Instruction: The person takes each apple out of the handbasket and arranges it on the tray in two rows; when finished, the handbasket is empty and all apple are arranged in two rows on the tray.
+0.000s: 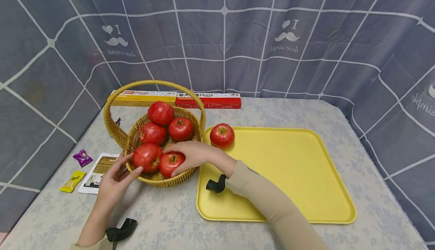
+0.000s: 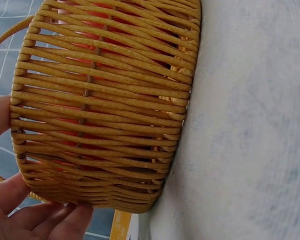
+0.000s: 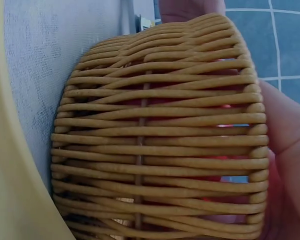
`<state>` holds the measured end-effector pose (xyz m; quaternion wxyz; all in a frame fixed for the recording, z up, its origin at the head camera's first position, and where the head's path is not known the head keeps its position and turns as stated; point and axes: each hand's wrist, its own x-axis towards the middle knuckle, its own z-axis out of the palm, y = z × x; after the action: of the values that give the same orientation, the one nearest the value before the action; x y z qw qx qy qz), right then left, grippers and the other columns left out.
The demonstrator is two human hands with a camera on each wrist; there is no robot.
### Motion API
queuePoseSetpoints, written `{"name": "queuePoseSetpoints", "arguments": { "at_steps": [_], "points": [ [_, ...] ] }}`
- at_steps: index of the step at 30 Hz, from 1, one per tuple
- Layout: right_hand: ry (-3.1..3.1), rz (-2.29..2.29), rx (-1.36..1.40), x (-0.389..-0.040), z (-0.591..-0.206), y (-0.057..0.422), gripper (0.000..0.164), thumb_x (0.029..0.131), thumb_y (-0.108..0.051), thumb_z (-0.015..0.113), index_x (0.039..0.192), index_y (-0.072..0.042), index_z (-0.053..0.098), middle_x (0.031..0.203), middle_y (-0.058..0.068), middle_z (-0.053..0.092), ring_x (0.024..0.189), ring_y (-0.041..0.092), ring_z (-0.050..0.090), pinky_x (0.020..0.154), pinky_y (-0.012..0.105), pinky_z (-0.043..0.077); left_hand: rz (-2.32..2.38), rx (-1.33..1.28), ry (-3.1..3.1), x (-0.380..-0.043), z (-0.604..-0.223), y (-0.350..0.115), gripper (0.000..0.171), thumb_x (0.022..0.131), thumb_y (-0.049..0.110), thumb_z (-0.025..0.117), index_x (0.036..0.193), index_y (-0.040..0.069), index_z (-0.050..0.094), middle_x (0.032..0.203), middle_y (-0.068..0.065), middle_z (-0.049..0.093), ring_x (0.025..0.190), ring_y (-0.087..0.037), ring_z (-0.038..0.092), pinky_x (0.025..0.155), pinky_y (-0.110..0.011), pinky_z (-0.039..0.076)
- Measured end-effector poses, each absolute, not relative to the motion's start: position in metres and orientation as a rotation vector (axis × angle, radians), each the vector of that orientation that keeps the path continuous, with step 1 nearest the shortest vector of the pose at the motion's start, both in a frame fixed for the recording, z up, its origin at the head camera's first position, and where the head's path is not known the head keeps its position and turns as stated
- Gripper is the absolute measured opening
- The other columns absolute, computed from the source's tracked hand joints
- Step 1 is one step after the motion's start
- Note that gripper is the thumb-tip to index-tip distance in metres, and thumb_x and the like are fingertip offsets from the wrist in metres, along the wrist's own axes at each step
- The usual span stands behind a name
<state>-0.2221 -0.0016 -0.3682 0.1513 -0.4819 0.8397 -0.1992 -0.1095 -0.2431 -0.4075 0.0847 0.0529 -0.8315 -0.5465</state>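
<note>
A wicker basket (image 1: pixel 163 182) with a tall arched handle holds several red apples. Inside its front right part, my right hand (image 1: pixel 192 153) grips an apple (image 1: pixel 171 163), thumb on the near side and fingers over the far side. My left hand (image 1: pixel 115 180) holds the basket's front left rim, thumb over the edge by another apple (image 1: pixel 147 157). In the left wrist view, the left fingers (image 2: pixel 65 220) lie against the woven wall. The right wrist view shows the right hand (image 3: pixel 290 130) over the rim, its apple mostly hidden behind the weave.
A yellow tray (image 1: pixel 272 174) lies right of the basket, with one apple (image 1: pixel 222 136) at its back left corner. Pasta boxes (image 1: pixel 209 101) stand along the curtain. Left of the basket are a purple wrapped sweet (image 1: pixel 82 158), a yellow packet (image 1: pixel 73 181) and a white pack (image 1: pixel 98 172).
</note>
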Motion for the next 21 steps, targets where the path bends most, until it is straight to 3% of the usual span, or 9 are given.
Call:
{"name": "queuePoseSetpoints", "arguments": {
  "at_steps": [11,15,21],
  "points": [
    [2.419,-0.846,-1.403,-0.221,-0.361,0.015,0.067,0.074,-0.043,0.078,0.132,-0.022,0.054,0.133,-0.008,0.052,0.119,0.004,0.045,0.098,0.020,0.037,-1.610,0.167,-2.497,-0.111,-0.407,-0.243,0.059,0.088,0.019,0.068,0.138,-0.001,0.043,0.153,-0.014,0.019,0.133,-0.038,0.032,0.084,-0.002,0.037],
    [2.476,-0.976,-1.355,-0.216,-0.343,0.038,0.068,0.073,-0.045,0.078,0.133,-0.026,0.053,0.137,-0.008,0.047,0.122,0.006,0.043,0.096,0.025,0.041,-1.596,0.172,-2.512,-0.111,-0.407,-0.244,0.060,0.088,0.020,0.068,0.139,0.001,0.043,0.154,-0.014,0.018,0.133,-0.038,0.030,0.084,-0.001,0.036],
    [2.550,-1.227,-1.295,-0.209,-0.321,0.089,0.069,0.070,-0.036,0.083,0.131,-0.021,0.055,0.135,-0.005,0.050,0.123,0.011,0.044,0.092,0.031,0.047,-1.603,0.168,-2.494,-0.112,-0.408,-0.243,0.058,0.088,0.018,0.067,0.138,-0.001,0.043,0.153,-0.014,0.020,0.133,-0.036,0.031,0.084,-0.002,0.036]
  ]
}}
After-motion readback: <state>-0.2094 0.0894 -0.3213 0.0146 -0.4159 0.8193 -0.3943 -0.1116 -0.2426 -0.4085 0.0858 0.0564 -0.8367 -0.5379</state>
